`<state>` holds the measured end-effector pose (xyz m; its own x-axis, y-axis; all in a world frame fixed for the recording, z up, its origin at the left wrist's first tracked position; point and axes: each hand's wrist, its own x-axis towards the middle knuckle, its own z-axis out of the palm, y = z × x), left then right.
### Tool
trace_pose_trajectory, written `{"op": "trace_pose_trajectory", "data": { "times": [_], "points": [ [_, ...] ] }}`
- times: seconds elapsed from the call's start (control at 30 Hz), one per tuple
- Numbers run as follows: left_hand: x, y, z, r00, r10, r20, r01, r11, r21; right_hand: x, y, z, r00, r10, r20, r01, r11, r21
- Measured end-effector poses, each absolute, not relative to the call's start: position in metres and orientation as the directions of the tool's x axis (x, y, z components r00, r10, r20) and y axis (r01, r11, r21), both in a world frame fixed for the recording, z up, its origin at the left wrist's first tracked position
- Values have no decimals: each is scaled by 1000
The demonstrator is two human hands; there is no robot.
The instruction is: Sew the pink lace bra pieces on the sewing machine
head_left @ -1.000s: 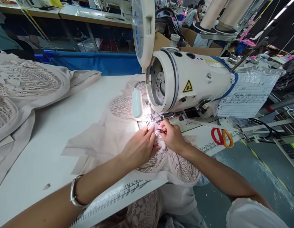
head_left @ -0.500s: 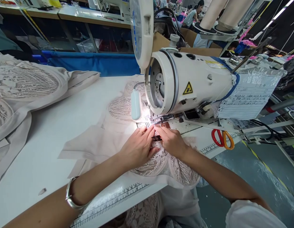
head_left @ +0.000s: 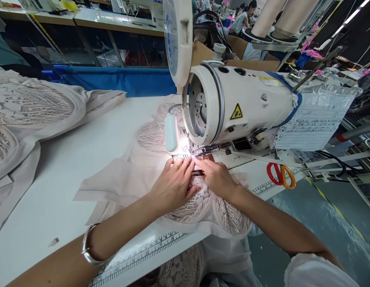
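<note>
Pale pink lace fabric [head_left: 185, 207] lies under the presser foot area of a white sewing machine [head_left: 245, 103] and drapes over the table's front edge. My left hand [head_left: 174, 183] rests on the fabric, fingers stretched toward the lit needle area and thumb apart. Close beside it, my right hand [head_left: 217, 177] has its fingers bent and closed on the fabric's edge; the fingertips are partly lost in glare. A small lamp [head_left: 171, 132] shines on the spot where both hands meet. The needle itself cannot be made out.
More lace pieces [head_left: 35, 103] are heaped at the left of the white table [head_left: 83, 147]. Scissors with red and orange handles [head_left: 281, 175] hang at the right, below a written paper sheet [head_left: 310, 119]. A printed ruler [head_left: 149, 253] runs along the front edge. Other people sit far behind.
</note>
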<state>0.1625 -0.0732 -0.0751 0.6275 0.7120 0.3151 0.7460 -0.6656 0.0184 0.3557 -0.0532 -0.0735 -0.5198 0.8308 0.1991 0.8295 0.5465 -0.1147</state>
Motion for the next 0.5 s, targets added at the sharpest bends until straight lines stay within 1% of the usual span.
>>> {"op": "trace_pose_trajectory", "data": {
  "times": [0.17, 0.33, 0.5],
  "points": [
    [163, -73, -77, 625, 715, 313, 754, -657, -5, 354, -52, -70, -509, 846, 159, 841, 528, -116],
    [164, -73, -76, 622, 718, 312, 756, -655, -1, 353, -52, -67, -504, 854, 129, 847, 518, -117],
    [163, -72, -77, 612, 718, 333, 762, -648, -3, 350, -49, -62, -483, 871, 93, 858, 491, -148]
  ]
}}
